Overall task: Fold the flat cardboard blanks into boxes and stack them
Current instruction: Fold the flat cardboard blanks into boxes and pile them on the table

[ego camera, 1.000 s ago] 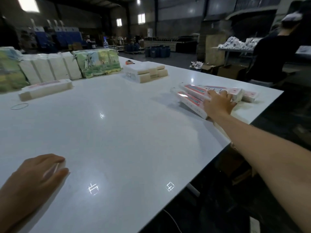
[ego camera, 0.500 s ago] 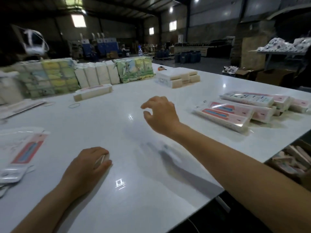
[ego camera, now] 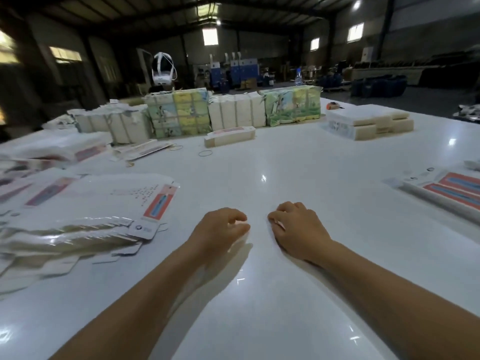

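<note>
hands: left hand (ego camera: 220,229) and right hand (ego camera: 298,227) sit side by side on the desk (ego camera: 285,165), fingers loosely curled, nothing in either one

what changed: a second ago the right hand was way out on the finished boxes (ego camera: 446,190), half a second ago it was swinging back over the desk, now it's parked just beside the left. The left hand pretty much stayed put the whole time

what that means: my guess is one box just got stacked and the next blank hasn't been picked up yet, so we're between rounds

blanks: the flat blanks (ego camera: 85,219) are fanned out just left of the left hand, nearest one almost touching distance from it

finished pile: well to the right of the right hand, near the desk's right edge

open room: bare desk ahead of both hands, all the way to the rubber band (ego camera: 205,153) and the single box (ego camera: 230,136) farther back

edges: the near desk edge runs under the right forearm, so folding probably wants to happen ahead of the hands, not closer in

far side: wrapped bundles (ego camera: 233,113) lined up well beyond the hands, not in the way
</note>
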Demonstrator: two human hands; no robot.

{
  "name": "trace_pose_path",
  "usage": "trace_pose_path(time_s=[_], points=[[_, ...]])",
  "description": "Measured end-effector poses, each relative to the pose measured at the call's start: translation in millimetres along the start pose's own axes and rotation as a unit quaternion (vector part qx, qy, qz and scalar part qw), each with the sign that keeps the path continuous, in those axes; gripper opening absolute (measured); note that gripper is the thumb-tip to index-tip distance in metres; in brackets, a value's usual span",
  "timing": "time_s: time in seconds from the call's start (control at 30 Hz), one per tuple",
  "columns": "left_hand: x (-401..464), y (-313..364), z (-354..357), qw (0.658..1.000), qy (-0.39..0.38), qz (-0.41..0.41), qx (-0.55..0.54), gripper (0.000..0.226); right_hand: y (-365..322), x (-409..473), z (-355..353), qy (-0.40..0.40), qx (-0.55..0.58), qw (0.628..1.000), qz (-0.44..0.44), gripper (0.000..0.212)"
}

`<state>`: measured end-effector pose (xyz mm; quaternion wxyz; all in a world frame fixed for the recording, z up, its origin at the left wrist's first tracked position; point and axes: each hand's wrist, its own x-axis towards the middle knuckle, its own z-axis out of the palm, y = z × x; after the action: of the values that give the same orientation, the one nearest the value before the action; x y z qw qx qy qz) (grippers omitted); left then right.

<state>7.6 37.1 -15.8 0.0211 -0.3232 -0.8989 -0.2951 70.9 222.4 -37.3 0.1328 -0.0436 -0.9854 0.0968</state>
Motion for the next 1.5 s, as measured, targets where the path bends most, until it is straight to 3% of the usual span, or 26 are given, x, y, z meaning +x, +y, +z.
trace_pose_path(time_s=[0.13,0.2,0.3,0.4,0.6,0.83,1.07,1.13,1.2,1.23,1.27,1.33,1.4,1.43,1.47,1.5], points=[[27.9,-47.0,-57.6,0.987,0.096,-0.122,0.044,0.034,0.0,1.3,1.6,0.015,0.010,1.000,0.002,0.033],[36.2,-78.3,-80.4,0.957,0.139,-0.234,0.097,0.041,-0.5,2.3,1.7,0.016,0.013,1.000,0.001,0.032],[36.5,-112.3,-89.6,0.901,0.113,-0.360,0.213,0.073,0.4,3.5,2.1,0.018,0.019,1.000,0.001,0.032],[41.4,-127.4,-85.6,0.870,0.081,-0.392,0.287,0.098,0.5,4.0,2.5,0.021,0.029,0.999,-0.001,0.031],[58.4,-129.8,-89.2,0.863,0.089,-0.455,0.202,0.104,0.2,3.5,2.0,0.024,0.038,0.999,0.004,0.030],[53.1,-116.7,-81.8,0.887,0.105,-0.390,0.222,0.097,-1.5,2.6,0.9,0.027,0.042,0.999,0.004,0.031],[36.9,-43.3,-62.2,0.980,0.032,-0.178,0.078,0.108,-7.8,4.4,-5.4,0.006,0.045,0.999,0.001,0.033],[26.1,-16.8,-47.5,0.992,-0.005,-0.104,0.071,0.108,-6.3,3.4,-7.5,-0.006,0.047,0.999,0.005,0.034],[14.0,1.0,-31.3,0.994,-0.036,-0.054,0.090,0.102,-4.8,1.5,-9.8,0.001,0.132,0.990,0.040,0.033],[7.5,7.0,-24.0,0.993,-0.046,-0.039,0.101,0.097,-4.7,-0.4,-12.4,0.023,0.235,0.968,0.078,0.029],[1.4,11.1,-18.1,0.993,-0.050,-0.026,0.108,0.092,-5.0,-2.8,-16.7,0.054,0.367,0.920,0.127,0.026],[-7.8,15.0,-11.9,0.992,-0.051,-0.004,0.114,0.086,-4.1,-5.1,-28.0,0.100,0.593,0.773,0.204,0.034],[-14.1,15.3,-11.6,0.990,-0.041,0.020,0.131,0.091,0.7,-6.7,-35.7,0.097,0.736,0.641,0.194,0.039],[-17.0,15.0,-12.1,0.989,-0.034,0.030,0.137,0.093,2.8,-7.7,-38.2,0.079,0.775,0.604,0.172,0.039],[-19.1,14.8,-12.7,0.989,-0.026,0.036,0.140,0.095,3.9,-8.7,-39.5,0.056,0.791,0.590,0.152,0.039],[-21.2,14.9,-12.8,0.989,-0.020,0.040,0.142,0.095,4.0,-9.5,-39.6,0.035,0.785,0.605,0.132,0.037]])
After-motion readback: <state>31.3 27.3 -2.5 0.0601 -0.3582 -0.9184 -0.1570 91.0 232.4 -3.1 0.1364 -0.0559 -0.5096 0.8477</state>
